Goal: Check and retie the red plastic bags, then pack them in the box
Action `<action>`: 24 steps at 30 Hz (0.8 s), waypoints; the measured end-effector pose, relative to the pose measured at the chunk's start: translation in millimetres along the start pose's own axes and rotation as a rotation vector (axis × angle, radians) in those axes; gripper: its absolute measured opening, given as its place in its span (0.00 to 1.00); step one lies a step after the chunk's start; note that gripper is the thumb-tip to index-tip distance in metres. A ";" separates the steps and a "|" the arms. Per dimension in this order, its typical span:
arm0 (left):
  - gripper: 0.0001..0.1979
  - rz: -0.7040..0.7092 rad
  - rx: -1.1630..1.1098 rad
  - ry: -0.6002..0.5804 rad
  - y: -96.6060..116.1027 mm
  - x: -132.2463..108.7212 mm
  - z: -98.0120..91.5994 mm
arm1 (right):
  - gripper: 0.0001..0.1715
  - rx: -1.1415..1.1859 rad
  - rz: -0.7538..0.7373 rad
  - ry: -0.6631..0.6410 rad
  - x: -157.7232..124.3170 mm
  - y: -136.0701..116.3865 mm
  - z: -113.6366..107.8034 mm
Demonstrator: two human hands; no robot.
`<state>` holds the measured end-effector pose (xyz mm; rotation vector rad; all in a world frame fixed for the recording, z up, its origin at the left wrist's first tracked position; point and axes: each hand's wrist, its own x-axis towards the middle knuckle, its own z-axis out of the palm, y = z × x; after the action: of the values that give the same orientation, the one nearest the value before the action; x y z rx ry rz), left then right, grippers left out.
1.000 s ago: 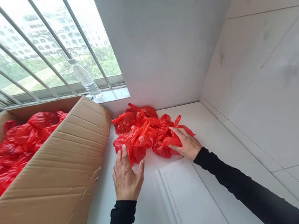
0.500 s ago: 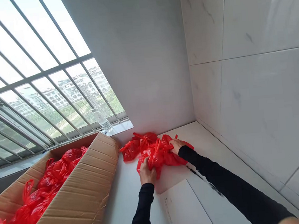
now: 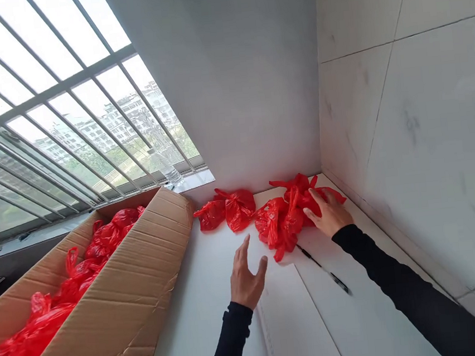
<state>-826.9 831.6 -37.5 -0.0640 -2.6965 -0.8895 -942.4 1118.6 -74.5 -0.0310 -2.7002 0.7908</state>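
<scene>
The larger cluster of red bags (image 3: 281, 221) is seen just left of, and partly hidden by, the nearer, spread right hand (image 3: 325, 214), contact being unclear, while from the wide, empty left hand (image 3: 247, 278) it is found ahead and rightward on the tabletop (image 3: 210, 292).

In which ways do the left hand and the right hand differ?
The left hand is apart from the red bags, while the right hand is over some of them. The left hand is nearer to the cardboard box; the right hand is nearer to the tiled wall. Both come out of black sleeves.
</scene>
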 end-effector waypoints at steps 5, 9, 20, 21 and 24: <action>0.26 -0.157 0.087 0.177 -80.8 -82.6 -46.6 | 0.23 0.239 -0.143 0.213 -74.0 15.1 25.6; 0.25 -0.189 0.142 0.209 -112.3 -112.4 -54.1 | 0.17 0.211 -0.085 0.098 -110.6 13.8 39.4; 0.20 -0.069 0.189 0.221 -114.4 -121.0 -42.5 | 0.11 0.133 -0.052 0.007 -115.4 11.0 41.6; 0.20 -0.086 0.192 0.216 -116.2 -122.0 -43.1 | 0.11 0.134 -0.057 -0.001 -116.0 11.3 42.1; 0.19 -0.124 0.203 0.194 -122.1 -124.8 -44.5 | 0.12 0.144 -0.065 -0.025 -118.2 13.5 44.0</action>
<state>-712.4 713.3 -110.6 0.2244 -2.6130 -0.6153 -845.2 1093.9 -152.3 0.1001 -2.6453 0.9693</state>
